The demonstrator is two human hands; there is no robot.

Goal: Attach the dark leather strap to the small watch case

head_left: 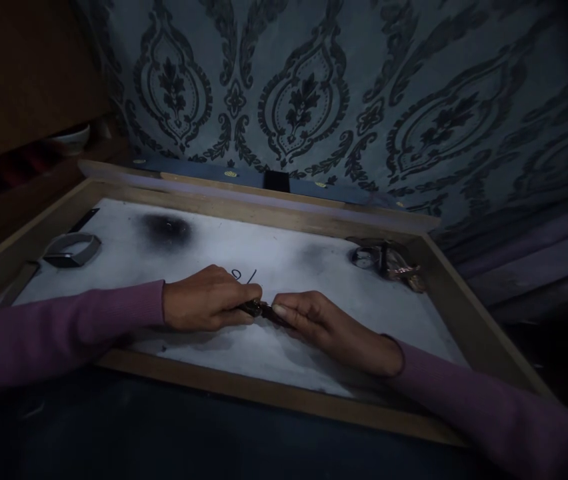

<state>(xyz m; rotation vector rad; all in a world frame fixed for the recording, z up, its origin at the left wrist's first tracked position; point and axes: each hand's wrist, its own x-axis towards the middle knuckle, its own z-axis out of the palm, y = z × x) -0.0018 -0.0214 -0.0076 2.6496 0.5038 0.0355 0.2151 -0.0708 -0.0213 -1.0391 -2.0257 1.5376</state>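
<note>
1. Dim light. A person in mauve ribbed-cuff sleeves (pixel 119 313) works with bare hands over a shallow wooden tray with a white lining (pixel 304 402).
2. Left hand (pixel 211 300): back upward, fingers curled; grip clenched on the left part of a small dark object with metallic glints (pixel 252 307).
3. Right hand (pixel 321 327): thumb uppermost and laid along the object's right part; grip pinching it between thumb and fingers. Hands near each other, fingertips a little apart.
4. The object sits between the two hands, above the near half of the white lining. Mostly covered by fingers; cannot tell whether it is one piece or two joined.
5. Just beyond the left hand, on the lining: a thin black looped piece (pixel 236 274) and, beside it, a thin black straight piece (pixel 252 275).
6. Left end of the tray: a grey band curved into a ring (pixel 84 251), with a dark, flat strap-like piece (pixel 20 283) nearer the person.
7. Far right corner: a round-faced dark watch (pixel 364 257) just beside a bronze-toned metallic bundle (pixel 404 270), its parts hard to separate in this gloom.
8. Far left on the lining: a soft-edged black smudge (pixel 167 229).
9. Behind the tray: blue-grey cloth-like backdrop with dark damask ornament (pixel 304 100). At left, a pale bowl (pixel 71 140) beneath a brown wooden panel (pixel 24 73).
</note>
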